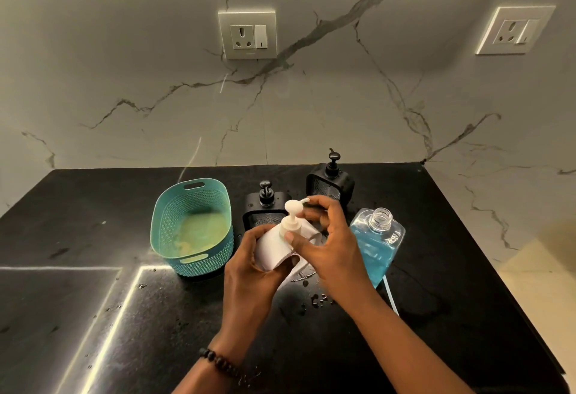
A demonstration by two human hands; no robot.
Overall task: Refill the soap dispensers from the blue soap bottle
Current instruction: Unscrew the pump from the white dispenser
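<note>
My left hand (249, 264) grips the body of a white soap dispenser (276, 247), tilted above the black counter. My right hand (327, 237) curls around its white pump head (293, 211), thumb on the collar and fingers near the spout. The blue soap bottle (378, 245) stands uncapped just right of my right hand, partly full of blue liquid. Two black soap dispensers stand behind: one (265, 203) directly behind the white one, partly hidden, and another (331, 180) farther back right.
A teal perforated basket (174, 231) with something yellowish inside sits left of the dispensers. Water drops (318, 298) dot the black counter (124, 315) near my hands. A white tube (391, 295) lies by the blue bottle. Marble wall behind carries two sockets (247, 35).
</note>
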